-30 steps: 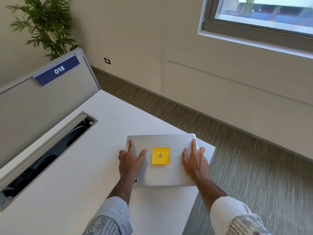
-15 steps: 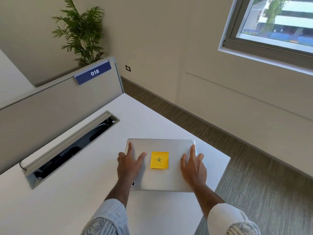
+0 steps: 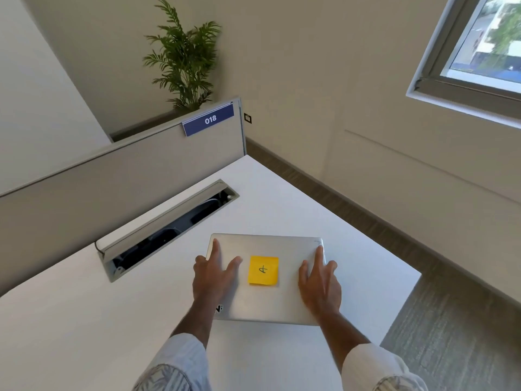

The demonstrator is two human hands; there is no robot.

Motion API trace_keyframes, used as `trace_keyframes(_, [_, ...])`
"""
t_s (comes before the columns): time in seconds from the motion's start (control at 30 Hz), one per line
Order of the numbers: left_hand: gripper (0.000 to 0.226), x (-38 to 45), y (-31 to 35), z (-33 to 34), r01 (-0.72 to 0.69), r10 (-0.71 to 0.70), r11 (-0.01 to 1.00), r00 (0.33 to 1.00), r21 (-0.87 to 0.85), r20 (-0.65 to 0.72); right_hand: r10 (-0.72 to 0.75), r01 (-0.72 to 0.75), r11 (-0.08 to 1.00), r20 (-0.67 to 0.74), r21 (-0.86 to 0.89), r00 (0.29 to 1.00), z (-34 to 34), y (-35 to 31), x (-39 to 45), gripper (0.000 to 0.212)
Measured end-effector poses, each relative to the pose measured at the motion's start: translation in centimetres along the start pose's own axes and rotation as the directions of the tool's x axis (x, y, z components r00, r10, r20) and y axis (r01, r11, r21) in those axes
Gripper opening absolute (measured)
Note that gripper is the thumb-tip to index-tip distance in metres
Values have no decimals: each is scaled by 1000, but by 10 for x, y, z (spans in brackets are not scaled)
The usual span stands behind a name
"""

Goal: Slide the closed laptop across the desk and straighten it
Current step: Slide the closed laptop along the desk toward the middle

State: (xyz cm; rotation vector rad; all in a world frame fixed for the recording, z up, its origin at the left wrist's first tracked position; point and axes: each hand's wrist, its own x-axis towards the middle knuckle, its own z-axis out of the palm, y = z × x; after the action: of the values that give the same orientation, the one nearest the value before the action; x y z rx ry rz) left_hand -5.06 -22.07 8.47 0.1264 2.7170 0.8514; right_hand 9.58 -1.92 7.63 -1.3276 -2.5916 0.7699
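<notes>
A closed silver laptop [image 3: 265, 304] lies flat on the white desk [image 3: 84, 320], a yellow sticky note [image 3: 263, 270] stuck to the middle of its lid. My left hand [image 3: 214, 277] presses flat on the lid's left part, fingers spread and curling over the left edge. On the lid's right part, my right hand [image 3: 320, 283] also lies flat, its fingers reaching the far right corner. The laptop sits at an angle to the desk's edges.
An open cable tray [image 3: 163, 232] is sunk into the desk to the left of the laptop, below a grey divider panel [image 3: 112, 176] with a blue 018 label [image 3: 208, 119]. The desk's right edge [image 3: 400, 306] drops to carpet. A plant [image 3: 183, 57] stands behind the divider.
With both hands on its lid, the laptop has slid leftward, away from the desk's right corner and closer to the cable tray. The camera view has swung as well.
</notes>
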Motion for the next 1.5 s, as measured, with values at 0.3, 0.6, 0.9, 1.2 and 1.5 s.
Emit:
trace_keyframes(0.3, [87, -9, -49, -46, 38, -39, 999, 998, -3, -46, -57, 57, 998, 17, 16, 998, 24, -44, -36, 59])
trace_keyframes(0.6, [87, -15, -97, -83, 80, -82, 997, 992, -19, -95, -119, 119, 993, 14, -11, 993, 49, -83, -66, 60])
trace_keyframes(0.9, [88, -21, -153, -112, 133, -135, 991, 984, -23, -118, -163, 166, 985, 49, -55, 985, 83, -116, -101, 62])
trace_keyframes(1.2, [87, -25, -202, -132, 165, -160, 986, 979, 31, -125, -198, 205, 974, 74, -94, 977, 113, -137, -133, 62])
trace_keyframes(1.5, [86, -31, -256, -129, 232, -231, 963, 973, 140, -23, -211, 230, 967, 154, -115, 965, 145, -141, -166, 59])
